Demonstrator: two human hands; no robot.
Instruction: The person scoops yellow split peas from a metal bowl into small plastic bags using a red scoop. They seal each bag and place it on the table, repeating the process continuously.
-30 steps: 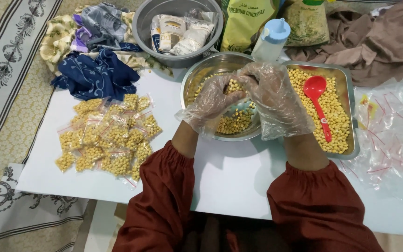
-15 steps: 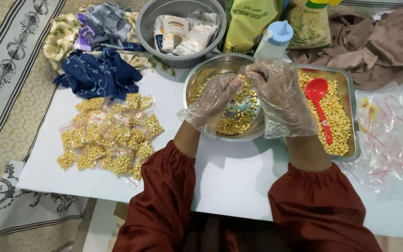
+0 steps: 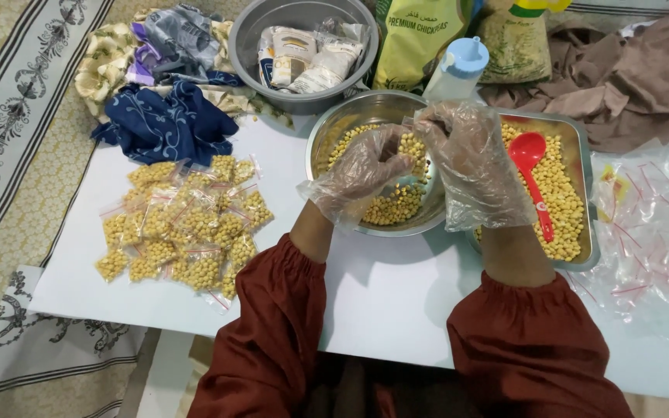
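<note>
Chickpeas: I see pale yellow, round, dry-looking chickpeas [image 3: 381,207] lying loose in the round steel bowl [image 3: 327,131], just below both hands.
Relation to grip: the heap sits directly under my fingertips; the left hand [image 3: 361,174] is lower and nearer to it, the right hand [image 3: 470,162] slightly above and to the right.
Left grip: gloved fingers curled together, pinched on something small and clear; I cannot tell whether it is a little bag.
Right grip: gloved fingers bent inward toward the left hand, meeting it over the bowl; what they clamp is hidden.
Tray: a rectangular steel tray [image 3: 587,193] just right of the bowl holds more chickpeas and a red spoon [image 3: 532,174], its long axis running toward me.
Filled bags: a pile of small filled bags [image 3: 183,224] lies well left on the white table [image 3: 396,302].
Empty bags: clear bags with red strips [image 3: 648,224] lie at far right.
</note>
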